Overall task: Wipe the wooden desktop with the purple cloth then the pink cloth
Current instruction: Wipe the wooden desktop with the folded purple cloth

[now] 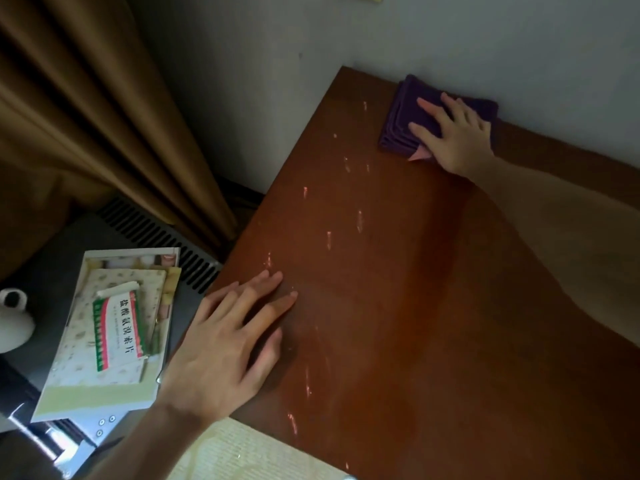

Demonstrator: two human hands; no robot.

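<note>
The reddish-brown wooden desktop (398,289) fills the middle and right of the head view, with pale scuff marks down its left half. A folded purple cloth (405,116) lies at the far corner against the wall. My right hand (453,133) presses flat on top of it, fingers spread. A small pink corner (420,154) pokes out from under that hand at the cloth's near edge. My left hand (225,344) rests flat on the desk's left edge, fingers apart, holding nothing.
Left of the desk sits a dark unit with a vent grille (156,233), carrying a stack of booklets (107,341) and a medicine box (117,330). A white jug (14,320) stands at far left. Brown curtain (86,116) hangs behind. The grey wall (450,39) borders the desk's far edge.
</note>
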